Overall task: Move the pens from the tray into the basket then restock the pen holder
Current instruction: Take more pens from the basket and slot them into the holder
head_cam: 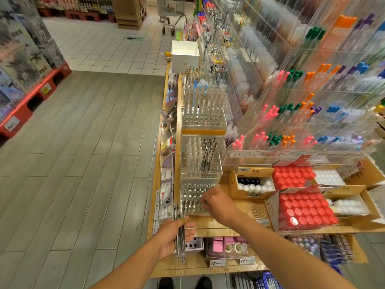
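Observation:
My left hand (173,236) grips a bundle of clear pens (179,232) with dark tips, held upright in front of the shelf edge. My right hand (218,205) reaches over the nearest clear pen holder (194,200), its fingertips at the holder's right side among the pen tops; whether it pinches a pen I cannot tell. That holder stands on the wooden shelf (218,224) and has many holes, several filled. Behind it stand two more clear holders (201,161), partly filled with clear and black pens. A blue basket (268,281) shows at the bottom edge.
Cardboard boxes of red-capped bottles (304,209) and white-capped bottles (254,187) stand right of the holders. Acrylic racks of coloured pens (302,105) rise at the right. A white box (184,55) sits farther along the shelf. Open aisle floor lies to the left.

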`<action>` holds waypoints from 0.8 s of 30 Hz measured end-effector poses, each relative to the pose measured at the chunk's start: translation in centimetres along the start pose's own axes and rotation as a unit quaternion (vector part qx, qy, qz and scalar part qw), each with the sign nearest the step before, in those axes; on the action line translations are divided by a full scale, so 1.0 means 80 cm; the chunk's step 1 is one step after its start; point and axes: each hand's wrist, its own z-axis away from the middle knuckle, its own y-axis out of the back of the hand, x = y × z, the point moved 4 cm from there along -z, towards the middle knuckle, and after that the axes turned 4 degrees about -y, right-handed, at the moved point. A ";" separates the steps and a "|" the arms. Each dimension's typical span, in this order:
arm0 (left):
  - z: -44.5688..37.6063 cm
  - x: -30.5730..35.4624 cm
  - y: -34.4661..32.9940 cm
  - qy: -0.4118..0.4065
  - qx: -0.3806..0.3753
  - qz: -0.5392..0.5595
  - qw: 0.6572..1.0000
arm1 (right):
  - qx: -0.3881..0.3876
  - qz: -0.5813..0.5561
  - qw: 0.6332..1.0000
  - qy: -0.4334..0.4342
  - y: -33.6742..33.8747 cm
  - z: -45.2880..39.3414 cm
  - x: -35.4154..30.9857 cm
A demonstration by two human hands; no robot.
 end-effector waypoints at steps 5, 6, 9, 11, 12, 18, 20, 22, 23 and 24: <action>0.004 0.005 -0.005 -0.014 -0.019 -0.005 1.000 | -0.005 0.033 0.999 -0.023 -0.010 -0.004 0.001; 0.005 0.006 -0.006 -0.016 -0.022 -0.004 1.000 | -0.003 0.043 0.999 -0.023 -0.010 -0.004 0.000; 0.005 0.009 -0.009 -0.017 -0.028 0.014 0.999 | -0.003 0.059 0.998 -0.029 -0.007 0.000 -0.003; 0.006 0.010 -0.010 -0.021 -0.029 0.021 0.999 | -0.003 0.078 0.996 -0.033 -0.005 -0.001 -0.005; 0.005 0.010 -0.011 -0.023 -0.029 0.021 0.999 | -0.007 0.087 0.996 -0.034 -0.005 -0.002 -0.006; 0.002 0.010 -0.012 -0.036 -0.037 0.013 0.999 | 0.007 0.014 0.997 -0.070 0.008 -0.006 -0.008; 0.001 0.010 -0.014 -0.039 -0.046 0.007 0.998 | -0.020 -0.115 0.983 -0.142 0.014 -0.005 -0.007; 0.001 0.010 -0.017 -0.043 -0.060 0.007 0.997 | -0.084 -0.222 0.950 -0.200 0.013 -0.006 -0.009; 0.001 0.010 -0.019 -0.046 -0.067 0.004 0.997 | -0.103 -0.249 0.939 -0.212 0.012 -0.007 -0.010; 0.000 0.011 -0.021 -0.049 -0.072 0.000 0.996 | -0.112 -0.270 0.931 -0.219 0.011 -0.007 -0.012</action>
